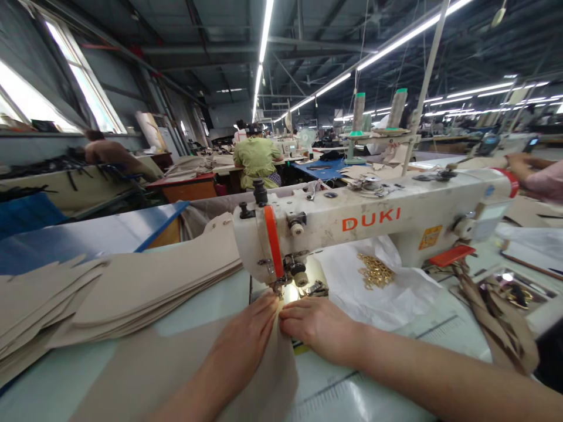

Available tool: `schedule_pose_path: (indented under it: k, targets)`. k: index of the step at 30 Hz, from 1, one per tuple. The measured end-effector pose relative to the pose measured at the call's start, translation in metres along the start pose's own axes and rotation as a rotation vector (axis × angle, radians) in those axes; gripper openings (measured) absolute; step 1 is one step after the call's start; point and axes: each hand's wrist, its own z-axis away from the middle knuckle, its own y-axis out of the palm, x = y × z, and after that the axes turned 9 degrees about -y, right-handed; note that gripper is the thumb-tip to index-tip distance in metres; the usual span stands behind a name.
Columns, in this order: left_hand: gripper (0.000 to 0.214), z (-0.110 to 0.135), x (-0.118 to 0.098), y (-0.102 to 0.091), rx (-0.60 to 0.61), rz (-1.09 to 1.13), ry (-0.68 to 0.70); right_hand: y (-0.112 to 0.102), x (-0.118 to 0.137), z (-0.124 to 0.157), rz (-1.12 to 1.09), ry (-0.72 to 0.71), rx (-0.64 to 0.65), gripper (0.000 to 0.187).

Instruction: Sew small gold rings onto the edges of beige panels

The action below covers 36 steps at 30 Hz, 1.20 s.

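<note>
A beige fabric piece (pixel 185 351) lies across the sewing machine bed, with its right edge running up to the lit needle area. My left hand (pixel 248 331) rests flat on this piece, fingers stretched forward and close together just below the presser foot (pixel 278 287). Beside it, my right hand (pixel 314 321) has its fingers bent inward, pinching at the fabric's edge right of the needle. The white sewing machine (pixel 325 220) with DUKI lettering stands over both hands. The stitching point itself is partly hidden by my fingertips.
Stacked beige cut pieces (pixel 153 284) lie on the left. Behind the needle, gold-coloured metal hardware (pixel 376 271) rests on white plastic (pixel 409 296). Beige straps (pixel 501 322) hang near a parts tray (pixel 528 287) at right. Thread cones (pixel 358 114) stand behind; co-workers sit farther off.
</note>
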Motion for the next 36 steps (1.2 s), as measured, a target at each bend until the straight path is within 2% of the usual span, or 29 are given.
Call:
schedule_pose_path:
  k: [3, 9, 20, 32, 36]
  targets:
    - [0.033, -0.002, 0.002, 0.001, -0.031, 0.014, -0.013, 0.001, -0.002, 0.0, 0.002, 0.005, -0.016, 0.013]
    - [0.035, -0.004, 0.005, 0.003, -0.032, -0.031, 0.012, 0.004, -0.005, -0.001, 0.005, 0.02, -0.023, 0.011]
    - [0.035, -0.006, 0.002, 0.003, -0.038, 0.007, -0.03, 0.001, -0.005, -0.004, -0.022, 0.024, 0.006, 0.012]
    - [0.034, -0.011, -0.008, -0.002, 0.009, -0.07, -0.026, 0.0, -0.004, -0.003, -0.053, 0.042, 0.005, 0.012]
    - [0.033, 0.003, -0.008, -0.004, 0.006, -0.061, -0.036, 0.0, 0.0, -0.003, -0.049, -0.006, -0.004, 0.013]
